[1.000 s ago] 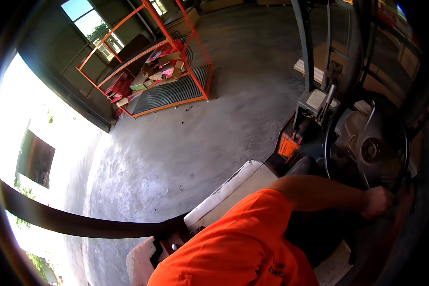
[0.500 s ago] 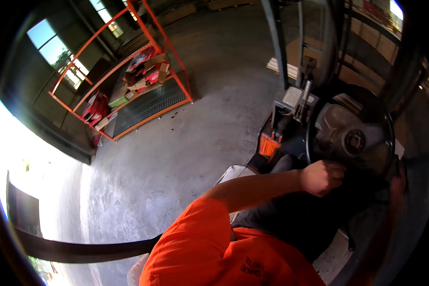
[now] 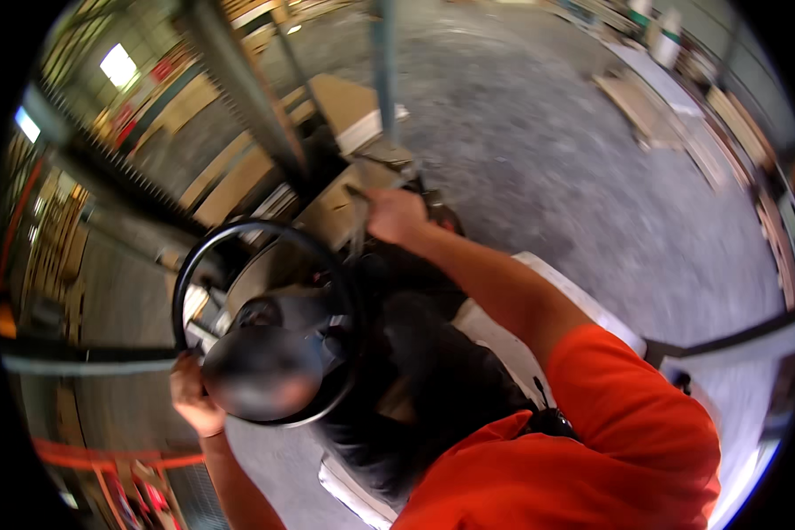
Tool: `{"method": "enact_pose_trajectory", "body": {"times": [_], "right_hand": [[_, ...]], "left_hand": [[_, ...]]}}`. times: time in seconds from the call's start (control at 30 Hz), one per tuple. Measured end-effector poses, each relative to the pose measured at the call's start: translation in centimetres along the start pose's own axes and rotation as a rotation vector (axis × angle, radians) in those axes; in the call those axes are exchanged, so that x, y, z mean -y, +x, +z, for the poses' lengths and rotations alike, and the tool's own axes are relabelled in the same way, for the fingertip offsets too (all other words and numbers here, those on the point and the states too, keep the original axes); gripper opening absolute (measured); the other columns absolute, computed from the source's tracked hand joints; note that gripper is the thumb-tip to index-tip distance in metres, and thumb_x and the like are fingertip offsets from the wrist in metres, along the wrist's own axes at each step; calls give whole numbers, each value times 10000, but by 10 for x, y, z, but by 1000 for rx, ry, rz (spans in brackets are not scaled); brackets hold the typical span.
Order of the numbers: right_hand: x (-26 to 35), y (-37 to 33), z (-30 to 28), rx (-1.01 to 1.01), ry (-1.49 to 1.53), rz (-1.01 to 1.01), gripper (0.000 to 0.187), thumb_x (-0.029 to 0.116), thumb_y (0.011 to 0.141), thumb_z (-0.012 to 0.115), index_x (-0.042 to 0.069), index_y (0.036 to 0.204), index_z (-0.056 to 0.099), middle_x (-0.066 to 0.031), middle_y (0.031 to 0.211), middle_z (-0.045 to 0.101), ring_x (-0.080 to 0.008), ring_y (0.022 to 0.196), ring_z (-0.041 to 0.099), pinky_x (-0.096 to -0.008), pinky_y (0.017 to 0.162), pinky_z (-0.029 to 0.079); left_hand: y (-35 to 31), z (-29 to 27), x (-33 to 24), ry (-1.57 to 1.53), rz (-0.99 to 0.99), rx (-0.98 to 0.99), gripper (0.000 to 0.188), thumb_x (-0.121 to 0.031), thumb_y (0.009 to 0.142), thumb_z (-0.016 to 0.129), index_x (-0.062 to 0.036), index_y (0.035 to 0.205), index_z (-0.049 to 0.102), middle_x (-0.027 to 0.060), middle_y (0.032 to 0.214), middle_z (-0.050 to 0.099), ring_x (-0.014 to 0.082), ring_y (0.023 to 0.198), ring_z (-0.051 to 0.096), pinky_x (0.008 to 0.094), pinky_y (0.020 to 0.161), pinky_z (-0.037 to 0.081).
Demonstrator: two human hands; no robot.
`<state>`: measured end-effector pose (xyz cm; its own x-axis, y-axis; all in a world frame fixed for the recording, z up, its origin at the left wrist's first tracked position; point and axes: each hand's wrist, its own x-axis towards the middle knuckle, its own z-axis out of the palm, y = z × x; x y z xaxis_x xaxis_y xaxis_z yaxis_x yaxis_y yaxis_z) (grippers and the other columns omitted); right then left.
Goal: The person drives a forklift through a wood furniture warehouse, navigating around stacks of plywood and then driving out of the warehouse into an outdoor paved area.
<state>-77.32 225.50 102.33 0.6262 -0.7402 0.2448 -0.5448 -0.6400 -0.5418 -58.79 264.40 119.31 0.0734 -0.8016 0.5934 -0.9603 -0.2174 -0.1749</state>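
Observation:
My left hand (image 3: 194,396) is closed round the lower left of a black steering wheel (image 3: 265,226) on a forklift. Farther ahead, to the right of the wheel, my right hand (image 3: 396,215) reaches forward and is closed on a control lever (image 3: 355,191) with a dark tip. Its fingers are partly blurred. Over the lower part of the wheel lies a smeared round patch, so what is there cannot be made out. My dark-trousered legs (image 3: 424,344) are below and right of the wheel.
Forklift mast uprights (image 3: 247,97) stand ahead, with flat brown boards (image 3: 344,102) beyond them. Boards and panels (image 3: 654,79) line the far right wall. An orange-railed cart (image 3: 106,458) with red boxes is at lower left. Grey concrete floor (image 3: 521,115) stretches right.
The view has swung far to the right, and the orange cart now shows at lower left. My left hand is at the wheel's left side; my right hand has gone forward to the lever.

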Motion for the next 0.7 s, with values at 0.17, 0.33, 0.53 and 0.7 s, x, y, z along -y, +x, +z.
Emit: {"method": "enact_pose_trajectory", "body": {"times": [0.17, 0.33, 0.53, 0.7], "right_hand": [[27, -47, 5, -50, 142, 27, 313, 215, 784, 562, 113, 1070, 640, -130, 880, 695, -322, 851, 670, -434, 706, 524], [48, -74, 26, -63, 126, 117, 330, 217, 813, 541, 118, 1116, 628, -139, 890, 695, -319, 870, 668, -440, 726, 519], [54, -114, 5, 8, 29, 196, 333, 255, 762, 580, 127, 1056, 670, -86, 971, 702, -267, 929, 677, -398, 762, 540], [80, -104, 78, 99, -372, -113, 394, 190, 802, 545, 117, 1183, 615, -41, 905, 704, -201, 864, 669, -323, 714, 534]], "left_hand": [[42, 21, 62, 87, -86, -46, 287, -39, 806, 530, 52, 1054, 642, 244, 1092, 629, 428, 1013, 598, 461, 903, 468], [78, 65, 58, 54, -193, -84, 255, -47, 799, 541, 21, 1013, 661, 177, 1070, 657, 362, 992, 624, 408, 871, 496], [53, 65, 43, 53, -177, -133, 244, -58, 784, 547, 15, 979, 675, 184, 1030, 668, 356, 959, 637, 405, 872, 503], [22, 53, 91, 37, -259, -2, 266, -197, 755, 614, -99, 989, 692, 144, 991, 682, 349, 858, 659, 420, 771, 533]]}}
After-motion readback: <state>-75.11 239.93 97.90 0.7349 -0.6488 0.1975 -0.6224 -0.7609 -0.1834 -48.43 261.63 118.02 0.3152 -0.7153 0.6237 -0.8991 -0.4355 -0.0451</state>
